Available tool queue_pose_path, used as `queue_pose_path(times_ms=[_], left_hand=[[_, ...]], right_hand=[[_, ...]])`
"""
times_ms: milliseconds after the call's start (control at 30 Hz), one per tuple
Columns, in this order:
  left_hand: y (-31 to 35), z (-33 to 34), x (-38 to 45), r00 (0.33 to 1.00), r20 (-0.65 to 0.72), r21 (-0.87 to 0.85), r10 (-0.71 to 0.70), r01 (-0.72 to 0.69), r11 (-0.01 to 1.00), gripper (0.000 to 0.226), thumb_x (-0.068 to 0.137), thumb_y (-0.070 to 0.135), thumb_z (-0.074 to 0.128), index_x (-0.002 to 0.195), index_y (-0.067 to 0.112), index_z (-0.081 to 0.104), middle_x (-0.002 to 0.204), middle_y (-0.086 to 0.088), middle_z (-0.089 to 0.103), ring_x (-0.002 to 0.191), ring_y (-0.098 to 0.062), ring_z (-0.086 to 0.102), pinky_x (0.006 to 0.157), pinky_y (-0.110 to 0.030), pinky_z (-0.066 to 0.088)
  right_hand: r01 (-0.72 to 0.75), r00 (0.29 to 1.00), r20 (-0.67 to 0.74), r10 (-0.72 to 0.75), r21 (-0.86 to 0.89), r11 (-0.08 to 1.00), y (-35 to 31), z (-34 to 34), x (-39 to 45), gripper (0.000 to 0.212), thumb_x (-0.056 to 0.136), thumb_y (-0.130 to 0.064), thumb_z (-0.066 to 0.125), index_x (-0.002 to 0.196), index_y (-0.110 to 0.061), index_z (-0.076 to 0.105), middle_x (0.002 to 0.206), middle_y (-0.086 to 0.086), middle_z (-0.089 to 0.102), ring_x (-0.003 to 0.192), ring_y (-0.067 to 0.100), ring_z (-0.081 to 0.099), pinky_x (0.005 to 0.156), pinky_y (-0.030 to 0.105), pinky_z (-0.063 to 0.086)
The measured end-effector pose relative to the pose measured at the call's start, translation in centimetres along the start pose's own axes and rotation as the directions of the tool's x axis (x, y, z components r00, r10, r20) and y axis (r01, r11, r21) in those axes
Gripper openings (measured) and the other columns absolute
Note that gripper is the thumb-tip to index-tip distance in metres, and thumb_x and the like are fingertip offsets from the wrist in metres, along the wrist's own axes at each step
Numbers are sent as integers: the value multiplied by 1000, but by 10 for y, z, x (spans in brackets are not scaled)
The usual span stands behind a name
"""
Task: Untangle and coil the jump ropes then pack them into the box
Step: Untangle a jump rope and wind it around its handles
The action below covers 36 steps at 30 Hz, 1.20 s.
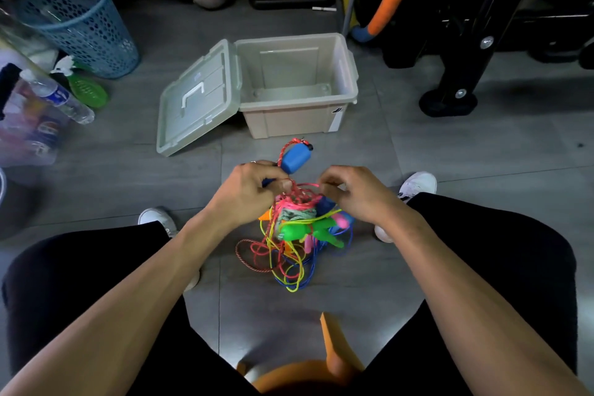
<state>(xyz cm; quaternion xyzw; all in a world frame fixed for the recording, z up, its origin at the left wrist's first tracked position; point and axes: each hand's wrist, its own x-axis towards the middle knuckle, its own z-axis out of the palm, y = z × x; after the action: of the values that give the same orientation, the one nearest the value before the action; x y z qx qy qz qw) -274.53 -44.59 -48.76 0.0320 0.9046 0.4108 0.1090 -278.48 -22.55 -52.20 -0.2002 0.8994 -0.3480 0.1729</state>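
Pinching pink cord with left hand [249, 194] and right hand [352, 194], both curled over the tangled jump ropes [297, 235] on the floor between two white shoes. Beyond: blue handle [296, 157], open box [299, 87], leaning lid [197, 96], blue basket [78, 21] far left. Fingertips and knots hidden, individual ropes hard to separate.

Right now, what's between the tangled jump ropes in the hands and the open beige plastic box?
Head view: one blue plastic handle looped with red-pink cord, then bare grey floor tile up to the beige plastic box.
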Motion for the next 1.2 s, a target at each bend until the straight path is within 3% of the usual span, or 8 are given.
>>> queue_pose_path(times_ms=[167,367,467,600,733,867,1000,1200], left_hand=[[-3,-9,-3,999,-30,-30,18,-19,999,15,91,11,65,80,21,69,80,13,61,58,-2,50,57,-12,35],[-4,-24,-11,996,-80,-142,42,-53,988,11,92,10,63,88,9,72,83,-6,65,66,-24,54,60,-30,44],[-1,-24,-16,995,-99,-174,-8,-9,985,11,93,11,61,89,12,72,69,9,64,56,-2,51,54,-15,43],[-20,-28,-11,959,-158,-120,-237,220,968,14,93,21,61,85,23,72,59,6,55,50,-13,48,55,-28,45],[-29,-18,-9,936,-89,51,-341,346,937,21,92,22,60,76,32,69,64,7,57,51,-10,49,53,-19,40],[-22,-12,-5,963,-75,-14,-258,258,966,25,93,19,60,73,32,68,54,11,52,46,-4,42,48,-14,36],[-17,-18,-2,983,-138,-76,-123,113,991,14,93,19,61,85,23,72,72,-14,64,65,-34,55,61,-38,49],[-25,-27,-6,968,-205,-93,-146,129,987,18,93,19,61,83,31,71,66,3,60,63,-25,55,60,-38,50]], right_hand=[[-215,968,104,226,-110,970,14,15,-1,39,90,-31,63,125,-14,56,128,8,59,116,23,56,97,35,46],[-165,970,164,180,-96,982,-6,34,4,71,87,-47,65,146,-20,37,141,6,44,129,21,44,106,36,40],[-158,981,93,170,-131,979,-5,43,9,48,84,-38,69,127,-19,56,119,9,61,112,25,58,92,34,48],[-223,970,-126,209,-109,969,-2,35,11,17,88,-22,63,101,-11,67,98,13,70,92,31,65,77,34,51],[-227,860,-445,250,105,968,-7,15,8,11,79,-21,69,85,-12,66,82,5,68,75,22,61,66,32,48],[-282,909,-314,274,21,959,0,18,2,17,75,-19,72,86,-10,61,90,7,62,79,25,59,69,33,46],[-275,950,-171,261,-65,959,4,39,3,16,79,-12,65,85,-12,51,90,11,54,84,33,59,65,32,41],[-440,891,-200,408,-159,884,15,44,2,31,82,-18,64,105,-5,48,107,16,52,89,38,60,66,30,37]])
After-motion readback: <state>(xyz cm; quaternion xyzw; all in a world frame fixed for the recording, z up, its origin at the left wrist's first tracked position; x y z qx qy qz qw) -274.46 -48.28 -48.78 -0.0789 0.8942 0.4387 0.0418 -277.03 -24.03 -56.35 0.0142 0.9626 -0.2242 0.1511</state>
